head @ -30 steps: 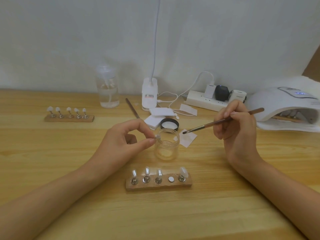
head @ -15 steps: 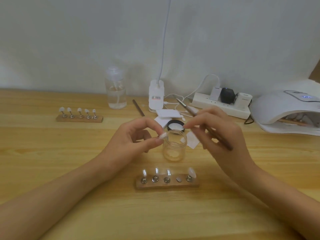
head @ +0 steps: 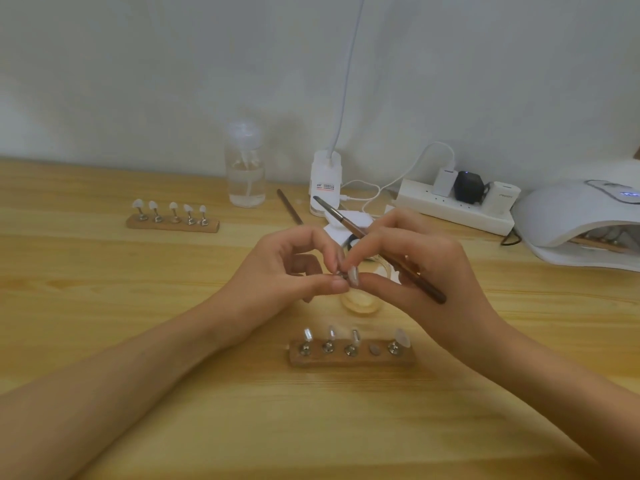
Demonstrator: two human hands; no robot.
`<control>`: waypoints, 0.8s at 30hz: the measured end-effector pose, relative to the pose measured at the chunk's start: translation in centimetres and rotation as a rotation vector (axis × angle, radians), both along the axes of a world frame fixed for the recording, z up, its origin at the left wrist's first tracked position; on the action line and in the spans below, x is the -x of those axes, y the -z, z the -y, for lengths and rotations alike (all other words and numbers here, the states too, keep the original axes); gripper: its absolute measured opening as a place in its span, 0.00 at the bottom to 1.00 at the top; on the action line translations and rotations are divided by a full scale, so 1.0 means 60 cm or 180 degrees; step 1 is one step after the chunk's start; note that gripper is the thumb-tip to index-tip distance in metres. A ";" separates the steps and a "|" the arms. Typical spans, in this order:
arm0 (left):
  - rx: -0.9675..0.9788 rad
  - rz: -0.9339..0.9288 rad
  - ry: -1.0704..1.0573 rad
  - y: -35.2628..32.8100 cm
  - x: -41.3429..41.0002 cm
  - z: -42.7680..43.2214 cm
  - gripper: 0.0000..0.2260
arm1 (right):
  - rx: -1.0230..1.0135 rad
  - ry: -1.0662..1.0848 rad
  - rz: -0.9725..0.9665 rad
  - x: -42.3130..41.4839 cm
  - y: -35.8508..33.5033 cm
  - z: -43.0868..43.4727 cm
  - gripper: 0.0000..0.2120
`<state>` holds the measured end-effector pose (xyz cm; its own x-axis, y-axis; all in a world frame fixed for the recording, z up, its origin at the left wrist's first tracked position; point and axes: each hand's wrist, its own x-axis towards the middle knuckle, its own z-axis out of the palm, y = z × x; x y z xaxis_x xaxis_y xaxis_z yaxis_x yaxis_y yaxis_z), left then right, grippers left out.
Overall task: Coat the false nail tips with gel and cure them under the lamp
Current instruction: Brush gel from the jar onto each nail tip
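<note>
Head view: both hands meet over the middle of the wooden tabletop [head: 104, 306], just above a small glass jar [head: 360, 302] that they partly hide. The left hand [head: 287, 271] is curled, its thumb and forefinger pinching a little metal stand [head: 341, 274] that carries a pale nail tip [head: 353, 274]. The right hand [head: 429, 271] is curled too. A brown brush [head: 348, 227] lies gripped across its fingers, with the bristle end pointing far and left and the handle end sticking out near the wrist. The right thumb and forefinger touch the nail tip from the right side.

Near the person, just in front of the jar, sits a wooden holder [head: 351, 358]. It bears three stands with tips on its left part, one on its right end, and one bare round spot between them.

Far left on the tabletop lies a second wooden holder [head: 172, 224] with five tips standing in a row. Beyond the hands, along the wall, stand a clear pump bottle [head: 246, 174], the white base of a desk lamp [head: 325, 183] and a white power strip [head: 453, 207] with plugs in it. A thin stick [head: 289, 211] lies between the bottle and the lamp base, and white pads [head: 353, 220] lie just behind the hands.

At the far right sits a white curing lamp [head: 571, 216] with a small blue light on top, and a wooden bar shows inside its opening.
</note>
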<state>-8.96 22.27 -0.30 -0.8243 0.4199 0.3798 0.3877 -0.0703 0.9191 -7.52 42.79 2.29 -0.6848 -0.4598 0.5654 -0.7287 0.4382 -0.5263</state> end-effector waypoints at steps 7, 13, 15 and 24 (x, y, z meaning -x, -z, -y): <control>-0.0162 0.0022 -0.0176 0.000 -0.005 -0.004 0.08 | 0.0149 0.0055 0.0224 -0.014 -0.005 -0.004 0.03; -0.0738 -0.0012 -0.0730 0.000 -0.003 -0.002 0.27 | -0.0412 0.0210 0.0255 -0.071 0.004 -0.049 0.06; -0.0760 0.0026 -0.0815 0.000 -0.002 -0.003 0.26 | -0.0756 0.0346 0.0189 -0.086 0.013 -0.052 0.07; -0.0605 0.0013 -0.0760 0.002 -0.001 -0.004 0.26 | -0.1237 0.0572 -0.0077 -0.088 0.021 -0.043 0.04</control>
<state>-8.89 22.51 -0.44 -0.8928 0.1358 0.4294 0.4102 -0.1485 0.8998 -2.23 45.37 1.04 -0.7621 -0.5164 0.3906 -0.6329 0.7216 -0.2807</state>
